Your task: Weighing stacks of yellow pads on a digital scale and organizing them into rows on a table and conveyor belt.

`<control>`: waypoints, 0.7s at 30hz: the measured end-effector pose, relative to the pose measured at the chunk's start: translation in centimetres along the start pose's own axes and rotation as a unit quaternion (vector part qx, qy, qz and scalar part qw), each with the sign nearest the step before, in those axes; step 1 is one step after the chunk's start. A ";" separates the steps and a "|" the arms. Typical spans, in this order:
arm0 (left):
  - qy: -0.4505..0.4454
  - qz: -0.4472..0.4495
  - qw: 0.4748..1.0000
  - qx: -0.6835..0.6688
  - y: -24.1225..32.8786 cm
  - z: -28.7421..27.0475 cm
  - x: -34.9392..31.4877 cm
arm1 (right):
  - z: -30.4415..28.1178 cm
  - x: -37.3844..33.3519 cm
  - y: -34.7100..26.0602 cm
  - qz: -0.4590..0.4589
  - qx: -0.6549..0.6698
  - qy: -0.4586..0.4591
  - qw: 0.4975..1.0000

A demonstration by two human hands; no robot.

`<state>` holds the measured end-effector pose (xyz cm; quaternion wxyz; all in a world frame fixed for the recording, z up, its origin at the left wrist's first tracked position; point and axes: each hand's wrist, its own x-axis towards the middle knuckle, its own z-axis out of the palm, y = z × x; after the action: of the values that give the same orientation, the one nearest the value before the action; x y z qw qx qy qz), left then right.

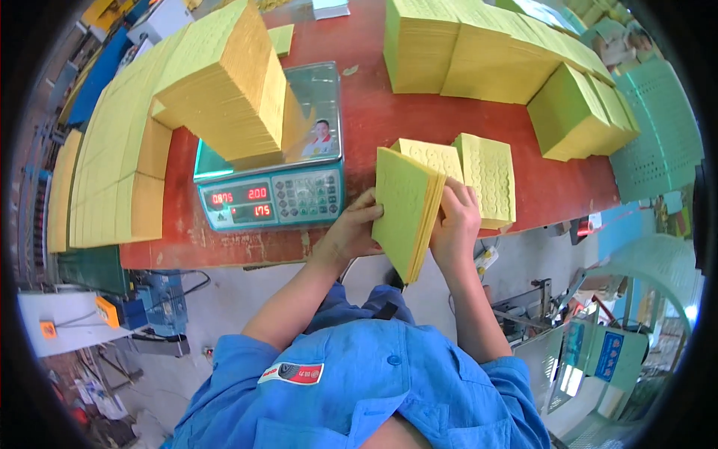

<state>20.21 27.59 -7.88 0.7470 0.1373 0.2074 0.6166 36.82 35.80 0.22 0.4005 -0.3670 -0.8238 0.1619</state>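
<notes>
Between my hands, upright over the table's near edge, is a thin stack of yellow paper sheets (407, 217). My left hand (357, 230) grips its left side, the fingers partly behind it. At its right edge my right hand (458, 223) is closed round the sheets. Just beyond lie two small blocks of embossed yellow paper (488, 179), side by side on the table. To the left stands a teal digital scale (308, 196) with lit red digits. A tall stack of yellow paper (232, 82) rests on its metal pan.
The red table (359, 112) carries long rows of stacked yellow paper at the left (120, 157) and the far right (479, 52). A shorter paper block (580, 112) sits near the right edge. Machinery (161, 303) stands on the floor at the left, and a green perforated panel (662, 127) at the right.
</notes>
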 end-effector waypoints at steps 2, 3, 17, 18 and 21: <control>0.067 0.002 0.998 0.001 0.4 1.4 -1.3 | 1.0 0.4 0.3 0.001 -0.009 0.015 1.000; 0.073 0.002 0.997 -0.001 0.2 1.5 -2.7 | 1.3 0.5 0.3 0.003 -0.006 0.010 1.000; 0.179 0.057 0.680 0.708 10.2 9.8 -17.6 | -8.8 -0.1 1.0 0.180 0.340 0.074 0.920; 0.153 0.048 0.607 0.779 11.0 11.4 -17.1 | -9.7 -0.2 0.2 0.169 0.316 0.079 0.930; 0.067 0.050 0.505 0.859 11.9 14.4 -16.2 | -11.2 -1.3 -2.6 0.096 0.238 0.076 0.963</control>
<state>14.32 14.92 12.51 0.2151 0.6800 0.6775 0.1796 44.85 32.74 7.97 0.5206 -0.3501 -0.6892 0.3625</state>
